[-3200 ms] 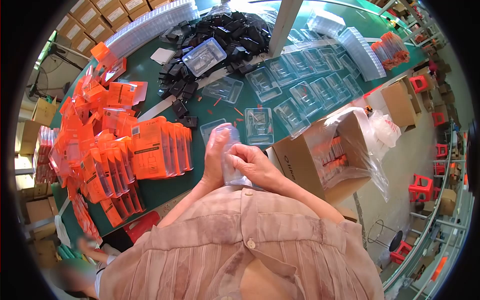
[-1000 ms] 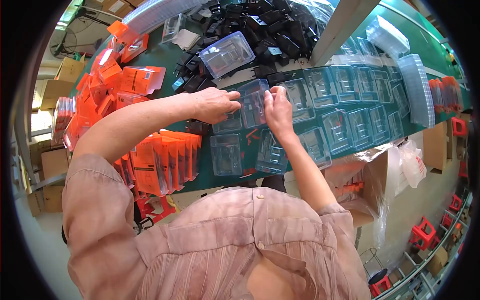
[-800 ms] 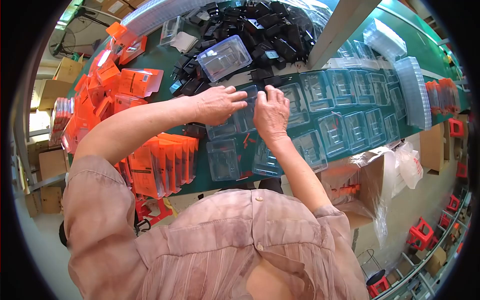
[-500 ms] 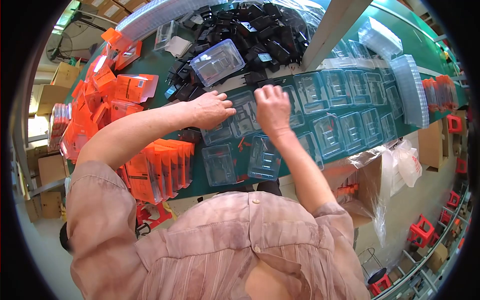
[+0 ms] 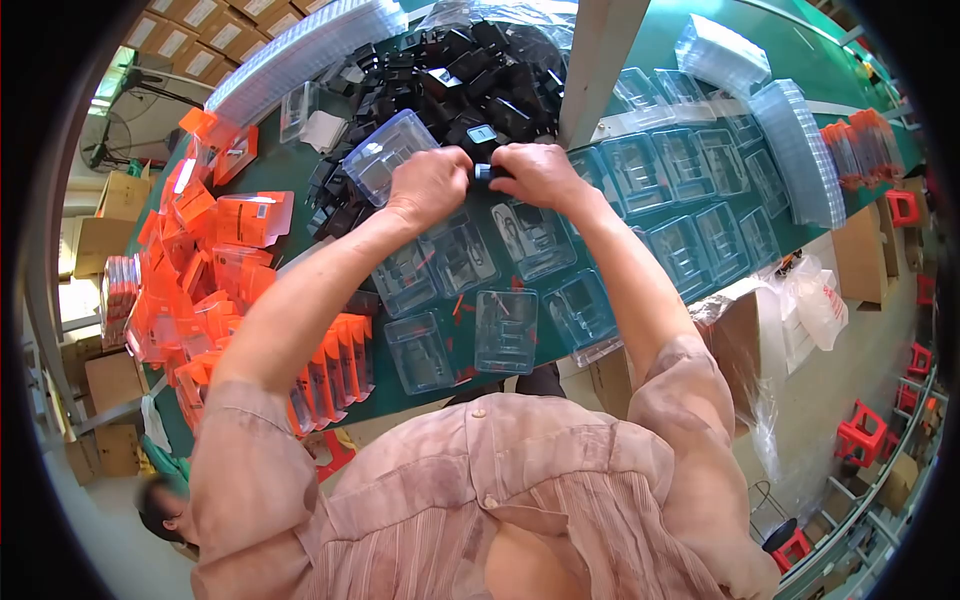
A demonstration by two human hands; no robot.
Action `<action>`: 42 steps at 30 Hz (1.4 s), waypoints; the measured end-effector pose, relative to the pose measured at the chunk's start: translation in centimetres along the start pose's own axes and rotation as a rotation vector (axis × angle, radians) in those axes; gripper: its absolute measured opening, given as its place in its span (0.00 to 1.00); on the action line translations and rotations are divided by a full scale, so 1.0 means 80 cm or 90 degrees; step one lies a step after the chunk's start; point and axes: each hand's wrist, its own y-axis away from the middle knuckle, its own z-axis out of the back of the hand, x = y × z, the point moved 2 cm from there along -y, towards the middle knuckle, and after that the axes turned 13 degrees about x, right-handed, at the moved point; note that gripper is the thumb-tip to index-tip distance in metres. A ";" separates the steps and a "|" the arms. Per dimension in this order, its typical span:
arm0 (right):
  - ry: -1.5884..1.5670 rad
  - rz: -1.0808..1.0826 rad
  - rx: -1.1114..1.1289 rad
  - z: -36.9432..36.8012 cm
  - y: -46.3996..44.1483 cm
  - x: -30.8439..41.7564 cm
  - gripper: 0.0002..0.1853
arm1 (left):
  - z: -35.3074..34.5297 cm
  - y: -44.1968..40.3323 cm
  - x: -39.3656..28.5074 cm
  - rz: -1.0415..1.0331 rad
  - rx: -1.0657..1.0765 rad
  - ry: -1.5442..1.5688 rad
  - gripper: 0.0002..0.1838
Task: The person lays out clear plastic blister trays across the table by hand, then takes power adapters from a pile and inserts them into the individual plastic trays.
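My right hand [image 5: 542, 176] is closed on a small black power adapter [image 5: 484, 172] at the near edge of the heap. A pale bluish face shows on the adapter. Just left of it is my left hand [image 5: 430, 186], its fingers curled together; what they hold, if anything, is hidden. Beyond both hands lies a heap of black power adapters [image 5: 455, 75]. A clear plastic box [image 5: 385, 155] with a bluish rim leans on the heap beside my left hand. Below my hands, clear blister trays [image 5: 530, 240] lie in rows on the green table [image 5: 440, 295].
Orange packages [image 5: 245, 220] are piled at the left, with filled ones standing upright nearer me. Stacks of clear trays [image 5: 800, 150] stand at the right. A metal post [image 5: 600, 70] rises beyond my right hand. Another person's head [image 5: 165, 510] shows at lower left.
My hands have come together at the heap's near edge, and a small black adapter now shows between them. The view has shifted. The blister tray formerly under my right hand is uncovered.
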 end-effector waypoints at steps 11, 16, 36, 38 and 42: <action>-0.760 -0.159 0.018 0.029 0.091 0.017 0.14 | -0.053 0.027 -0.080 0.015 0.123 1.091 0.23; -0.268 -0.228 -0.155 0.018 0.119 0.057 0.25 | -0.082 0.030 -0.085 0.042 0.057 1.083 0.20; -0.014 -0.411 -0.071 -0.042 0.090 0.068 0.21 | -0.126 0.084 -0.075 -0.056 -0.245 0.157 0.20; -0.001 -0.390 -0.081 -0.038 0.095 0.073 0.18 | -0.140 0.079 -0.073 -0.089 -0.178 0.017 0.26; 0.090 -0.268 -0.110 -0.067 0.126 0.083 0.20 | -0.161 0.071 -0.063 -0.093 -0.074 -0.153 0.30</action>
